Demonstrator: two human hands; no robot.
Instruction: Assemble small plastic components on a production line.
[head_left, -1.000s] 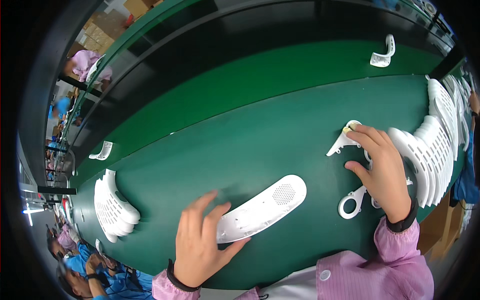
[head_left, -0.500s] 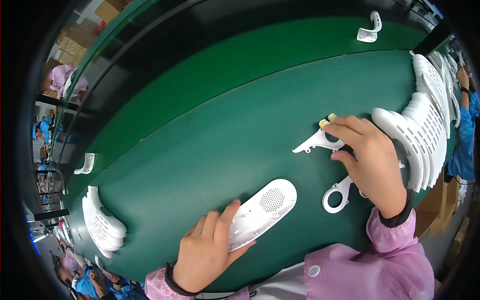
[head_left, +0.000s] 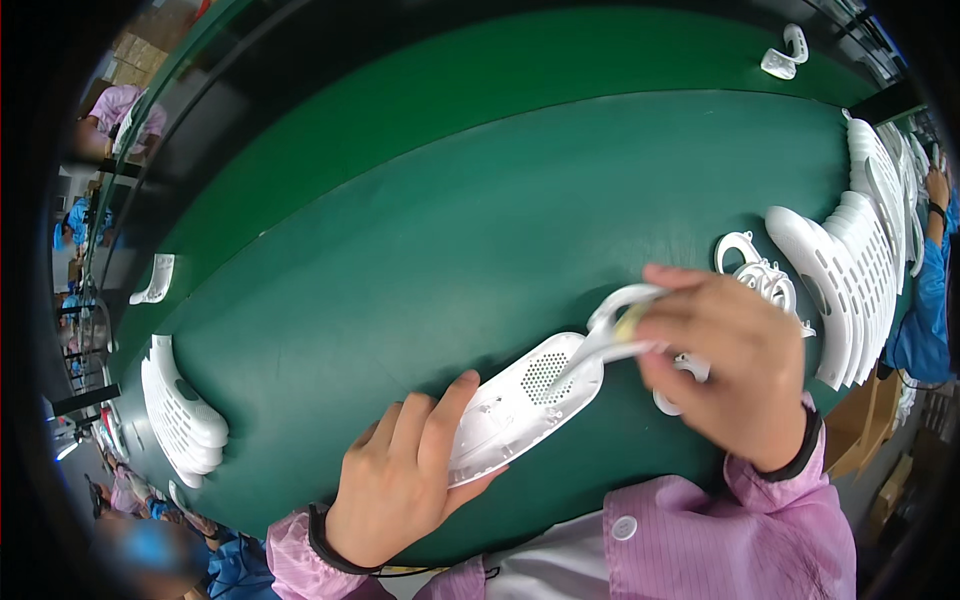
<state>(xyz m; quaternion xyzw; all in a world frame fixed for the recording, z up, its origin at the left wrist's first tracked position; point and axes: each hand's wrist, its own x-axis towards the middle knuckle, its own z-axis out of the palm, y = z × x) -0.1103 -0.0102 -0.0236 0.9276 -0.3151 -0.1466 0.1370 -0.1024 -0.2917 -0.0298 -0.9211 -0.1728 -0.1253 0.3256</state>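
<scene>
An elongated white plastic shell, rounded at its far end and dotted with a patch of small holes, lies tilted with its hollow side up. My left hand is closed round its near end, thumb below and fingers along the upper edge. Over the perforated end, my right hand pinches a white ring-shaped plastic part with a pointed tail. That tail reaches over the holes; whether it touches the shell I cannot tell. Something yellow shows at the right fingertips, smeared by motion. Behind that hand lies a heap of similar white ring parts.
Nested white slotted shells are stacked at the right of the green table. A smaller stack of shells stands at the left. Curved white pieces sit on the raised green strip beyond. Co-workers are at both sides.
My right hand has picked up the ring part from the table and brought it left and nearer, over the shell. The left hand keeps its hold on the shell. The view has shifted slightly.
</scene>
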